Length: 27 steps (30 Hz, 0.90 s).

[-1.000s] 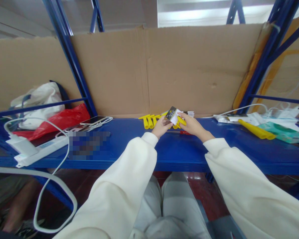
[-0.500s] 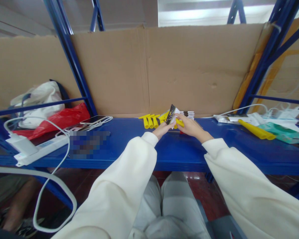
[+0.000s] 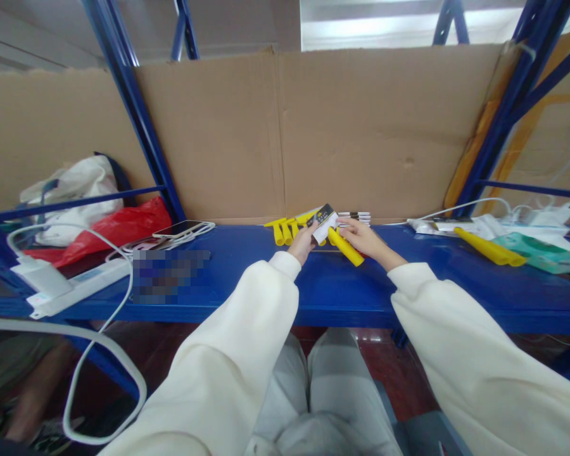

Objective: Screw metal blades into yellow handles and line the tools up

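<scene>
My left hand (image 3: 303,244) is closed on a small black-and-white printed card (image 3: 323,223), tilted above the shelf. Close beside it, my right hand (image 3: 360,235) grips a yellow tube-like handle (image 3: 346,247), whose round end points down toward me. The handle's upper end meets the card's right edge; I cannot tell whether they are joined. Behind my left hand lies a row of several similar yellow pieces (image 3: 278,233) with round ends facing me. A stack of white-and-black flat pieces (image 3: 361,217) sits just behind my right hand, partly covered by it.
On the blue shelf (image 3: 247,285), a white power strip (image 3: 83,285), cables and a phone (image 3: 178,228) lie left, near a red bag (image 3: 118,225). To the right are yellow pieces (image 3: 489,247) and a green packet (image 3: 539,253). Cardboard (image 3: 384,133) closes the back.
The card has turned from steeply upright to flatter, showing more of its white part. The yellow handle has swung out toward me and now shows along its length.
</scene>
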Each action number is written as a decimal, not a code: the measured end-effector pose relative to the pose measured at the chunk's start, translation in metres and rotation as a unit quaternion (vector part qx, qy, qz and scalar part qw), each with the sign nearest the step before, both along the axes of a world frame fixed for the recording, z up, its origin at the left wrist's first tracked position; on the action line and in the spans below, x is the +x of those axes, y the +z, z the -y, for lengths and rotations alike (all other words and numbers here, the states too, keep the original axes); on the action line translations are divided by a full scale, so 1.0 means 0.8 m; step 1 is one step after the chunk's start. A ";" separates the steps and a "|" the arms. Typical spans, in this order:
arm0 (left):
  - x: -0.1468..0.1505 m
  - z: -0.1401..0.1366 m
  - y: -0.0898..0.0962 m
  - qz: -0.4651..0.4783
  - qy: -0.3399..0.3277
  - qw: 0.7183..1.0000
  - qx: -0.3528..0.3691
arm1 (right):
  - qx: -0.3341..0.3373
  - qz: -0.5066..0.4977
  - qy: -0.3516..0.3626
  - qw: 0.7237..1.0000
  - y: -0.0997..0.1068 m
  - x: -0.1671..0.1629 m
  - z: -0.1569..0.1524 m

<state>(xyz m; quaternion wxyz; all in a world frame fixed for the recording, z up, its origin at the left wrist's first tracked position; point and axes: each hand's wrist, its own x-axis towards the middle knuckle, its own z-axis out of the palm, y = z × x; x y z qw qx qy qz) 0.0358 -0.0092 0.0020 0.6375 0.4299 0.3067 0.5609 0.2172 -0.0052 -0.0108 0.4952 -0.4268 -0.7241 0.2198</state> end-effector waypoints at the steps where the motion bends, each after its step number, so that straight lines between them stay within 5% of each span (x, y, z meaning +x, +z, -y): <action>1: 0.000 0.000 0.000 0.005 0.002 1.000 -0.002 | -0.012 -0.006 -0.001 1.000 0.001 0.000 0.001; 11: -0.003 0.005 0.007 0.023 -0.003 0.999 -0.027 | -0.112 -0.112 -0.057 0.986 0.012 -0.001 0.004; 17: -0.011 0.008 0.013 0.044 -0.010 0.999 -0.019 | -0.131 -0.121 0.001 0.984 0.018 -0.002 0.015; 27: -0.025 -0.003 0.015 0.070 0.099 0.993 -0.009 | -0.095 -0.124 0.074 0.985 0.016 0.001 0.018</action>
